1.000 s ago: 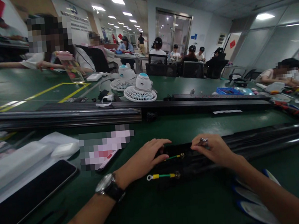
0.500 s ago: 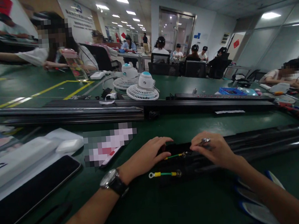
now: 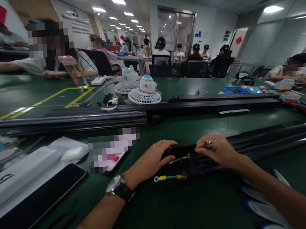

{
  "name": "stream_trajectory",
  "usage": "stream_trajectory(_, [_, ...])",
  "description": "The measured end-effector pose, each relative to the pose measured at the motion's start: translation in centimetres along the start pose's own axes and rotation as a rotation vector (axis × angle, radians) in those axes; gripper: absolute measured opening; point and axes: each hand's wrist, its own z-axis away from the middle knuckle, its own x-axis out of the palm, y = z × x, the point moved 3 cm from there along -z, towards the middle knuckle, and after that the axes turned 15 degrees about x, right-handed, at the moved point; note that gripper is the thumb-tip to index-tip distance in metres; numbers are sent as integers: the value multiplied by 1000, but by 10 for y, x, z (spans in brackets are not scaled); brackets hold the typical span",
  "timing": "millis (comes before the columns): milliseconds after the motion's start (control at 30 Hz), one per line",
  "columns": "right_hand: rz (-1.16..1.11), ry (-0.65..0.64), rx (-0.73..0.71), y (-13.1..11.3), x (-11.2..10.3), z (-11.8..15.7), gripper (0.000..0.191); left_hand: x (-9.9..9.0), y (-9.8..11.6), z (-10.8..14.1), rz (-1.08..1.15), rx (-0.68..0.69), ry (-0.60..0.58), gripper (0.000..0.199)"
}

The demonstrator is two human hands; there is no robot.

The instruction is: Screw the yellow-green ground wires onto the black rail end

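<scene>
My left hand (image 3: 156,157), with a watch (image 3: 119,187) on its wrist, is at the left end of a long black profile (image 3: 250,144), thumb and fingers curved apart around its edge. My right hand (image 3: 216,150) is closed in a pinch over the profile; what its fingertips hold is too small to make out. Between the hands a green-yellow wire (image 3: 179,159) runs to a fastener on the black part. A second green wire (image 3: 171,177) with yellow sleeves and a ring terminal sticks out below, toward the left.
Long black bars (image 3: 111,117) lie across the table behind my hands. Two white fans (image 3: 144,90) stand beyond them. A phone (image 3: 43,204) and white box (image 3: 27,163) are at left, gloves (image 3: 263,203) at lower right. A person (image 3: 55,48) sits across the table.
The view has shifted slightly. My right fingertips have drawn a little away from the upper wire's fastener, which now shows more clearly. My left hand keeps nearly the same pose.
</scene>
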Motion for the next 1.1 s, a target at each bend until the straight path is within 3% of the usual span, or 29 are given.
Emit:
stream_trajectory(100, [-42, 129, 103, 10, -11, 4, 12, 0, 1, -1, 3, -3, -9, 42])
stream_trajectory(300, [-32, 1, -4, 0, -6, 4, 12, -2, 1, -1, -2, 9, -6, 37])
stream_trajectory(500, [-220, 316, 229, 19, -22, 2, 20, -12, 20, -18, -123, 176, -45, 31])
stream_trajectory(600, [-277, 361, 274, 18, -24, 5, 22, -13, 33, -41, -288, 297, -154, 32])
stream_trajectory(800, [-434, 175, 245, -12, -10, 15, 30, -2, 30, -71, -388, 413, -356, 21])
stream_trajectory(1100, [-299, -23, 174, -43, 7, 18, 10, 16, 24, -67, -441, 493, -266, 9])
